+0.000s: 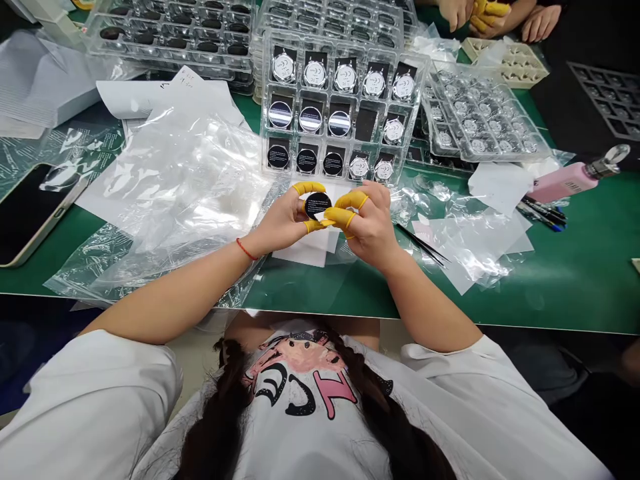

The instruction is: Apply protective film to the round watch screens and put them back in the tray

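Observation:
A round black watch module with small white print on its face is held up between my left hand and my right hand. Yellow finger cots cover several fingertips on both hands, and these pinch the module's rim. Just beyond my hands stands a clear plastic tray with compartments of round silver and black watch parts. One compartment looks dark and has no round part showing. A white paper sheet lies under my hands.
Fine black tweezers lie right of my right hand on the green mat. Clear plastic bags spread to the left, beside a phone. Further right are a filled tray and a pink bottle. A co-worker's hands show at the top.

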The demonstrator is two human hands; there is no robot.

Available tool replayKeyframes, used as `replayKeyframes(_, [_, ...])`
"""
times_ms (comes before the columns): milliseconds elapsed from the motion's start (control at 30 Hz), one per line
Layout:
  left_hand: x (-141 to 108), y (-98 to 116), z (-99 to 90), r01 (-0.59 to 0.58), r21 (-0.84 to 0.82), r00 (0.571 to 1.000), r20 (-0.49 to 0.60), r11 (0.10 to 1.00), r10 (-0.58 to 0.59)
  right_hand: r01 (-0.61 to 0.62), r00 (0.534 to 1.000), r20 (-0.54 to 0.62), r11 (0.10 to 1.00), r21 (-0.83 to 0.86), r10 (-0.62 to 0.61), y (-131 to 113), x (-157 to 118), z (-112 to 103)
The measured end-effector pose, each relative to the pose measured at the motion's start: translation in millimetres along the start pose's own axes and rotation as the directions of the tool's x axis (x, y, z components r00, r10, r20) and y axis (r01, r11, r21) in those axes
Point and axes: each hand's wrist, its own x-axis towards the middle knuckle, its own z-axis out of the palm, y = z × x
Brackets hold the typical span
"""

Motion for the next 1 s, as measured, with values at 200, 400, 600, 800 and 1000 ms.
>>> replayKeyframes(200, [0,-2,-5.6,-0.032,0.035,0.999,-0.031,0.999,0.033,-0.014,0.998,0.052,0.998,-0.058,0.017,-7,-1,1])
replayKeyframes(400, [3,-1,-6.8,-0.034,0.049,0.999,-0.029,0.998,0.036,-0.019,1.000,-0.002,0.999,-0.042,0.019,-7,-1,-2])
replayKeyframes(600, [3,2,-4.9,-0.015,0.008,0.999,0.029,1.000,0.015,-0.118,0.986,-0.122,0.993,-0.014,0.115,-1,0,-8])
replayKeyframes(800, [6,1,-9.6,-0.072,-0.001,0.997,-0.005,0.997,0.072,-0.117,0.989,-0.082,0.993,0.034,0.119,2,1,-5])
replayKeyframes(1000, [9,1,-15.6,-0.091,0.057,0.995,-0.036,0.994,0.093,-0.241,0.918,-0.264,0.945,0.219,0.295,18,1,-2])
